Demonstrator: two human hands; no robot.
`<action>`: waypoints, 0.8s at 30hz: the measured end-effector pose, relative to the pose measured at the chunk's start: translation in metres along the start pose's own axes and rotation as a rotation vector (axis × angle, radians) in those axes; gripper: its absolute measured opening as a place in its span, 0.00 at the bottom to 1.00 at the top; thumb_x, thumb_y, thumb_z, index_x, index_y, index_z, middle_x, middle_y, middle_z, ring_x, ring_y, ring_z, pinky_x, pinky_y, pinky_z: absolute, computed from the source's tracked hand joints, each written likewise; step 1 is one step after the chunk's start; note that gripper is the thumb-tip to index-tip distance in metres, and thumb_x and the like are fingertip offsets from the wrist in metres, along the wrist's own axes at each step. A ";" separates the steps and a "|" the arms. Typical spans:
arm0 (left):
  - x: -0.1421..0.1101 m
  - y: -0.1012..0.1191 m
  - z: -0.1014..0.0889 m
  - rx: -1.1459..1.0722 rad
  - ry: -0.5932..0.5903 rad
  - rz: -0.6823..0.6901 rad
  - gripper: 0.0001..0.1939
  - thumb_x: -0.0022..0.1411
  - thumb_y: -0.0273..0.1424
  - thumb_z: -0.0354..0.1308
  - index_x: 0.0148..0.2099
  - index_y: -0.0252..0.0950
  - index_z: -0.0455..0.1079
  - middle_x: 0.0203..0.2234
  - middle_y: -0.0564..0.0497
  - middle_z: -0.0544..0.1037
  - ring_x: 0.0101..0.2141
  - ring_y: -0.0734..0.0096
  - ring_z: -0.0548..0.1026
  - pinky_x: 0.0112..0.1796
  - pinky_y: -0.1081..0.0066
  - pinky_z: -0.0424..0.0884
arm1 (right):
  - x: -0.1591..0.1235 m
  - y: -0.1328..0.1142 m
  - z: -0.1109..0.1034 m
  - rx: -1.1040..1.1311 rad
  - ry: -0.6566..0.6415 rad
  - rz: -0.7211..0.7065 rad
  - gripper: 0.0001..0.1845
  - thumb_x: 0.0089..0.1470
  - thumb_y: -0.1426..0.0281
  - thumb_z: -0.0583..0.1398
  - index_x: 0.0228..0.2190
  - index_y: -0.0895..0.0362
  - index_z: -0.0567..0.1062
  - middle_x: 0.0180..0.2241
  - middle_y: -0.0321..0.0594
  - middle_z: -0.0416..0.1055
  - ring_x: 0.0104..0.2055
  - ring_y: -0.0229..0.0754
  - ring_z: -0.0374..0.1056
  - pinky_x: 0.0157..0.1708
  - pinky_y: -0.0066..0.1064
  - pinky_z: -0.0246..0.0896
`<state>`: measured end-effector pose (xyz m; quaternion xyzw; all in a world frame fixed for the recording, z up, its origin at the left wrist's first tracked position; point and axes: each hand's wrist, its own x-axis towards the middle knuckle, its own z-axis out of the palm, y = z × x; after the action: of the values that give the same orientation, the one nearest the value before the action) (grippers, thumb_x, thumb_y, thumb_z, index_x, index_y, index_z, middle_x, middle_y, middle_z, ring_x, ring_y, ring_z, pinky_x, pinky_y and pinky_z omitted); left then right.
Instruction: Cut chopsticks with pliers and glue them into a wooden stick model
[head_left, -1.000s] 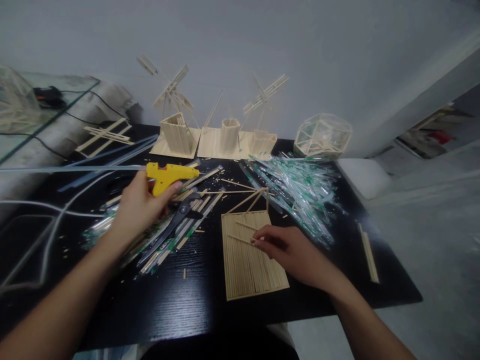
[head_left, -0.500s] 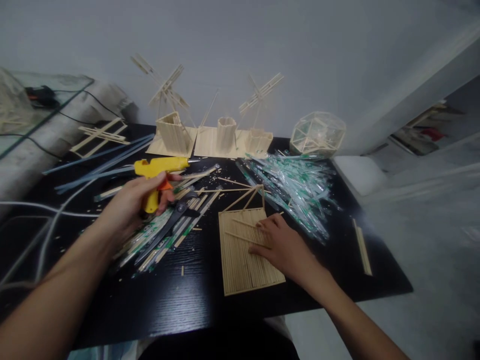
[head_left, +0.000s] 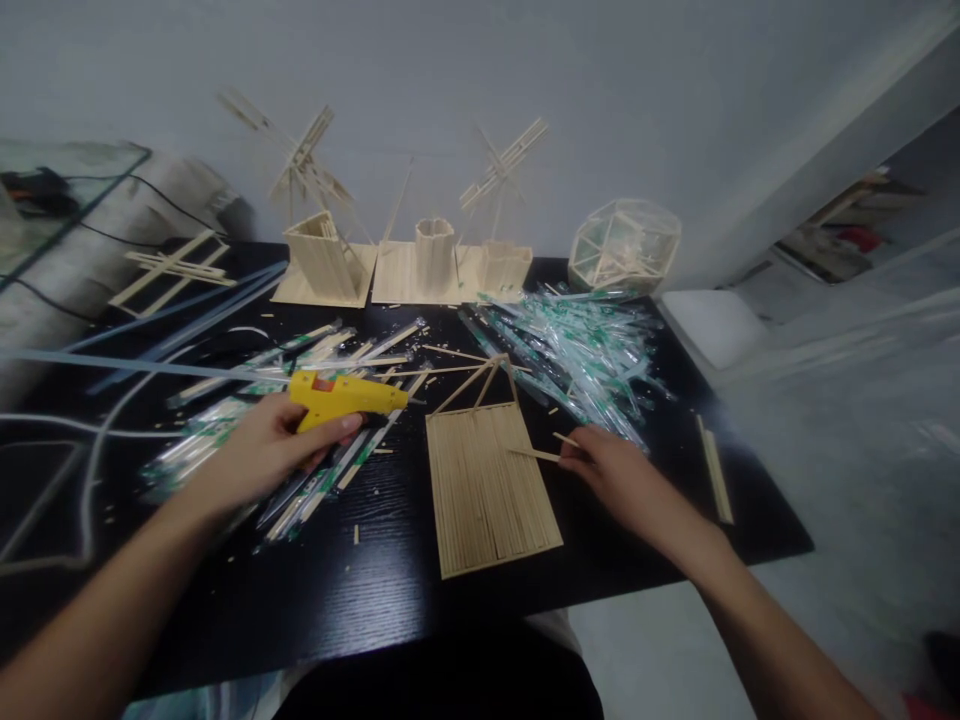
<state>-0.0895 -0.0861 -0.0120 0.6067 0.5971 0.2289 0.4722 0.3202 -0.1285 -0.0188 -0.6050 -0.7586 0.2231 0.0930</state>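
"What's in the left hand [head_left: 274, 445]?"

"One yellow glue gun [head_left: 341, 399], gripped by its handle, nozzle toward the middle of the table [head_left: 322, 605]. One long pale rod [head_left: 172, 368] runs from its rear past the left edge."

"And the right hand [head_left: 619, 470]?"

"Fingers closed on two thin sticks [head_left: 534, 453], one tip reaching over the slatted panel [head_left: 487, 490]."

"Where's that panel?"

"Just one, flat near the table's front edge, with slender struts [head_left: 484, 385] rising at its far side; I can't count its slats."

"What else?"

"Three hollow towers [head_left: 435, 255] along the back edge, two sail-like crosses [head_left: 502, 170] above them, and one faceted frame [head_left: 626, 245] at the back right corner. Two heaps: wrapped sticks [head_left: 289, 515] left of the panel, and clear wrappers [head_left: 577, 345] toward the right edge, both too tangled to count."
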 end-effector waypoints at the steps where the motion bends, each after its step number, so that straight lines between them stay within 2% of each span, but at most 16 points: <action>1: 0.000 0.000 0.003 -0.003 -0.013 -0.001 0.24 0.58 0.51 0.64 0.25 0.35 0.75 0.14 0.54 0.69 0.17 0.76 0.64 0.21 0.74 0.58 | 0.000 0.004 0.000 -0.018 0.025 0.021 0.07 0.62 0.73 0.59 0.31 0.55 0.74 0.34 0.44 0.75 0.36 0.46 0.72 0.38 0.37 0.65; 5: 0.001 0.001 0.013 -0.043 -0.055 0.024 0.25 0.57 0.53 0.63 0.24 0.36 0.73 0.13 0.54 0.68 0.17 0.75 0.61 0.20 0.73 0.55 | 0.002 0.010 0.003 -0.074 0.077 0.059 0.05 0.63 0.71 0.58 0.33 0.55 0.73 0.36 0.45 0.75 0.37 0.47 0.73 0.40 0.39 0.67; 9: 0.002 0.000 0.017 -0.083 -0.066 0.044 0.24 0.57 0.53 0.63 0.26 0.36 0.74 0.17 0.52 0.71 0.19 0.73 0.64 0.23 0.72 0.59 | 0.000 0.011 0.001 -0.119 0.069 0.078 0.06 0.63 0.71 0.57 0.33 0.55 0.72 0.37 0.47 0.75 0.38 0.49 0.74 0.39 0.39 0.67; 11: 0.001 0.001 0.018 -0.086 -0.045 0.038 0.24 0.57 0.53 0.63 0.28 0.36 0.74 0.18 0.52 0.72 0.20 0.72 0.65 0.23 0.71 0.59 | -0.002 0.014 0.001 -0.176 0.082 0.120 0.07 0.64 0.70 0.57 0.31 0.55 0.71 0.36 0.47 0.75 0.37 0.50 0.74 0.37 0.39 0.67; 16: -0.003 0.011 0.024 -0.018 0.080 0.061 0.24 0.52 0.53 0.64 0.21 0.38 0.70 0.15 0.55 0.65 0.19 0.73 0.60 0.21 0.72 0.54 | -0.001 0.018 0.007 -0.214 0.172 0.208 0.08 0.63 0.71 0.57 0.31 0.55 0.72 0.35 0.48 0.76 0.35 0.52 0.75 0.35 0.39 0.66; 20: -0.003 0.010 0.026 -0.048 0.099 0.054 0.24 0.53 0.54 0.64 0.22 0.37 0.71 0.14 0.55 0.66 0.18 0.73 0.60 0.21 0.72 0.54 | 0.001 0.002 0.003 -0.055 0.366 0.082 0.12 0.68 0.65 0.54 0.38 0.56 0.75 0.39 0.50 0.76 0.40 0.53 0.74 0.42 0.42 0.68; 22: -0.002 0.006 0.026 -0.067 0.106 0.043 0.24 0.54 0.54 0.64 0.24 0.37 0.72 0.15 0.54 0.68 0.18 0.72 0.62 0.21 0.72 0.55 | -0.001 -0.014 -0.006 0.116 0.412 -0.021 0.16 0.71 0.64 0.51 0.44 0.55 0.77 0.42 0.48 0.76 0.46 0.50 0.73 0.47 0.41 0.68; 24: -0.002 0.004 0.027 -0.068 0.133 0.040 0.24 0.55 0.53 0.64 0.25 0.36 0.74 0.15 0.53 0.70 0.19 0.72 0.64 0.21 0.72 0.56 | -0.003 -0.033 -0.015 0.281 0.433 -0.106 0.16 0.71 0.64 0.51 0.44 0.53 0.78 0.43 0.45 0.76 0.48 0.47 0.72 0.49 0.38 0.68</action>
<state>-0.0654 -0.0950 -0.0202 0.5856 0.6068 0.2980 0.4473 0.2983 -0.1340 0.0096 -0.5793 -0.7133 0.1862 0.3478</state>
